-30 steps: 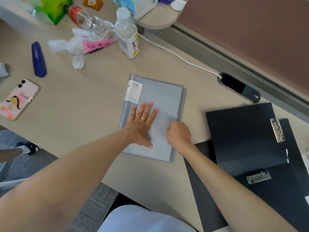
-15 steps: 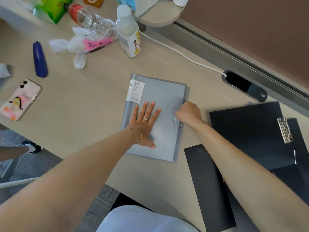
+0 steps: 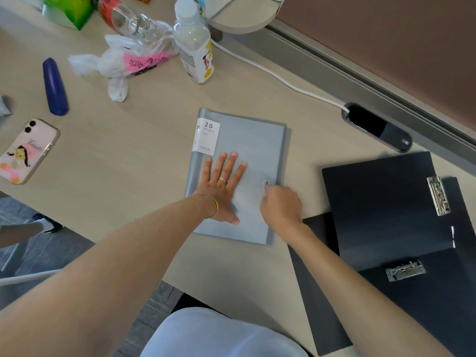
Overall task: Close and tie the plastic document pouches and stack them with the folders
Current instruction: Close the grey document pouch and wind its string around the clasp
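A translucent grey plastic pouch (image 3: pixel 257 148) lies flat in the middle of the desk, on top of a grey folder with a white "20 pockets" label (image 3: pixel 206 137). My left hand (image 3: pixel 223 186) presses flat on it, fingers spread. My right hand (image 3: pixel 282 206) sits at the pouch's right edge, fingers pinched on a thin white tie string beside a small round button (image 3: pixel 266 182). Black folders with metal clips (image 3: pixel 386 210) lie overlapped at the right.
A phone in a pink case (image 3: pixel 27 150) and a blue cylinder (image 3: pixel 54 86) lie at the left. A drink bottle (image 3: pixel 194 45), a crumpled plastic bag (image 3: pixel 128 57) and a green box (image 3: pixel 69 9) stand at the back. A white cable (image 3: pixel 280 81) runs to a desk grommet (image 3: pixel 376 127).
My right hand moved up along the pouch's right edge, then came back down to the button, drawing the string. My left hand stayed flat on the pouch.
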A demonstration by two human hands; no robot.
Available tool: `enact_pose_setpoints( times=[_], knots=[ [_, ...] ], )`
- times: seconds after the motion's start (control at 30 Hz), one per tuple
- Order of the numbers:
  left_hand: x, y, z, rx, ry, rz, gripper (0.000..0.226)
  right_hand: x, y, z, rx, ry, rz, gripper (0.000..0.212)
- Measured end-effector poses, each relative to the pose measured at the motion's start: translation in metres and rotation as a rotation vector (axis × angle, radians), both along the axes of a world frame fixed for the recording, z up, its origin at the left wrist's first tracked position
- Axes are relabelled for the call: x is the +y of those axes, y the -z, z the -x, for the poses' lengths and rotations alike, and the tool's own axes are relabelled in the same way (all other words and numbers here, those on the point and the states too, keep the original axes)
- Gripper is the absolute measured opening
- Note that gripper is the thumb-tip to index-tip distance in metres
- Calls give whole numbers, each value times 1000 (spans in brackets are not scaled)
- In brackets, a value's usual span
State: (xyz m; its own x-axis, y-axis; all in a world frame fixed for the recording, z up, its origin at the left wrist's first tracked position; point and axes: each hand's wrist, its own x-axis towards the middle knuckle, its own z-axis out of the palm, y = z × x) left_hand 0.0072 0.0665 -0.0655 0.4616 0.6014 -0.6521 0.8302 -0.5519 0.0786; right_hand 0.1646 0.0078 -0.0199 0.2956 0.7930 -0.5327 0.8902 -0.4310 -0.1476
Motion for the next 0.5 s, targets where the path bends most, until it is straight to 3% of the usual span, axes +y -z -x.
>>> enact_pose_setpoints(
  times=[0.27,0.33,0.5],
  knots=[
    [2,1,1,-5,9,-6,149,47,4,-66,106,200,124,23],
    [1,1,2,-7,7,-7,150,69,5,-63,133,223,153,17],
    [2,0,1,-6,12,8,150,96,-2,-22,203,229,162,22]
  ],
)
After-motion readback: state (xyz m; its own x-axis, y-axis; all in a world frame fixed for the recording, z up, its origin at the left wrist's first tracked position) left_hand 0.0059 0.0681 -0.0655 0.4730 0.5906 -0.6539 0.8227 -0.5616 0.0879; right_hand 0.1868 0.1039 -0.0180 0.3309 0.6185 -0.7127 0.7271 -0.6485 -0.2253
